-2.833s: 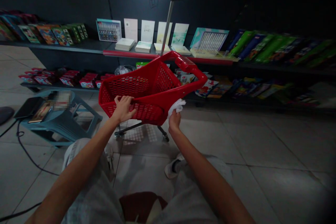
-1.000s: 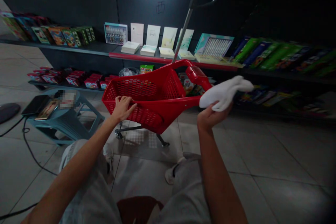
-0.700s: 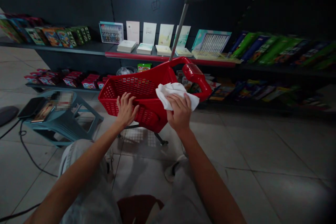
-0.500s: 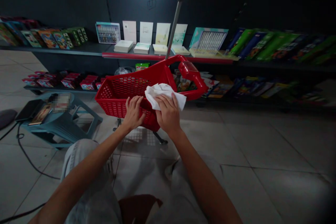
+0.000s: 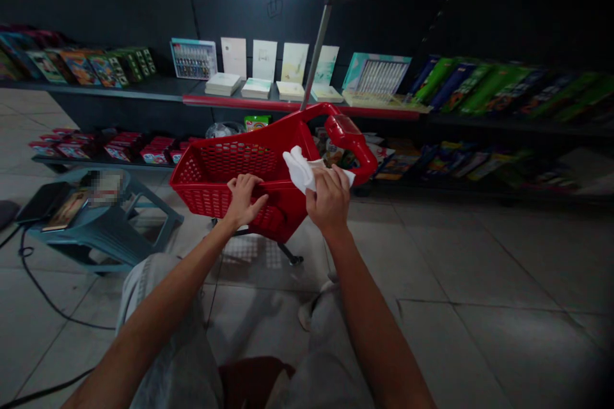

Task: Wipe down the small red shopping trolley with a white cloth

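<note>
A red plastic shopping cart (image 5: 225,169) stands tilted on the tiled floor in front of me, its handle (image 5: 348,137) at the right. My left hand (image 5: 244,198) grips the near rim of the basket, fingers curled over the edge. My right hand (image 5: 329,199) is closed on a crumpled white cloth (image 5: 302,169) and presses it against the cart's near rim just below the handle. My knees in light trousers show at the bottom.
A blue-grey plastic stool (image 5: 103,220) with a tablet and a booklet on it stands at the left, with a black cable (image 5: 45,297) on the floor beside it. Two dark shelves (image 5: 158,84) of books and boxes run behind the cart. A metal pole (image 5: 319,29) rises behind the cart.
My right hand swung the cloth from the cart's underside up into the air, then brought it down on the near rim and slid it right toward the handle. My left hand kept its grip.
</note>
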A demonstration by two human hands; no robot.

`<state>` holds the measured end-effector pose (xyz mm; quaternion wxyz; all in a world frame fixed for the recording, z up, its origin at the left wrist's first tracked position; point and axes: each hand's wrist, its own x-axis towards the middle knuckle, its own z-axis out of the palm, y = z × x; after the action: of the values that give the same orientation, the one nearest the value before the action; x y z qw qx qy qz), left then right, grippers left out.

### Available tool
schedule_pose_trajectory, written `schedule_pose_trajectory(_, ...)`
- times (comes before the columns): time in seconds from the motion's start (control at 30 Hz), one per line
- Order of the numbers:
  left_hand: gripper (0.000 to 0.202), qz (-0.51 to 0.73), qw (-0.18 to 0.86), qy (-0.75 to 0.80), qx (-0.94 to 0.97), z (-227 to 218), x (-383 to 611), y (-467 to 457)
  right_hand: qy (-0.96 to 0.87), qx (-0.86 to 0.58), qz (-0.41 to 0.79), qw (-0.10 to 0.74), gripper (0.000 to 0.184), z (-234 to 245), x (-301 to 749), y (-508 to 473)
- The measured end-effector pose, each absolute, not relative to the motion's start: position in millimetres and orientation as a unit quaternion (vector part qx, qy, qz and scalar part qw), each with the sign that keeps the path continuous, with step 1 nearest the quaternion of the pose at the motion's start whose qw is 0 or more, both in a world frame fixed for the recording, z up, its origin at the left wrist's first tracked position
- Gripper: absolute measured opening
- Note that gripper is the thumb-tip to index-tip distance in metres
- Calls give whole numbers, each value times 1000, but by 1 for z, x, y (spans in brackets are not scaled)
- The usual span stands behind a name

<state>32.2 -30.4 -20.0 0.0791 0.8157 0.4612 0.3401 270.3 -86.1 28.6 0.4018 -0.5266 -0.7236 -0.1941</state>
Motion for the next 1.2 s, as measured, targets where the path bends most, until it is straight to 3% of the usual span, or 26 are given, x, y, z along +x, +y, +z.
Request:
schedule_pose_trajectory(0.37, 29, 364, 110, 444, 811, -17, -10, -15, -780, -438, -256, 366, 40, 34, 279, -110)
schedule_pose_trajectory(0.6, 31, 364, 126, 452, 805, -12, -25, 5, -760, -426, -222, 438, 36, 42, 297, -111)
schedule_pose_trajectory(0.87, 34, 472, 26, 414, 778, -19, -17, -10, -694, -439, -198, 535, 31, 38, 269, -110)
schedule_pose_trajectory(1.03, 69, 449, -19, 287, 846, -17, 26, -57, -668, -439, -203, 566, 26, 44, 243, -122)
schedule_pose_trajectory(1.2, 100, 480, -50, 360, 798, -29, 51, -73, -709, -428, -185, 529, 33, 51, 220, -144)
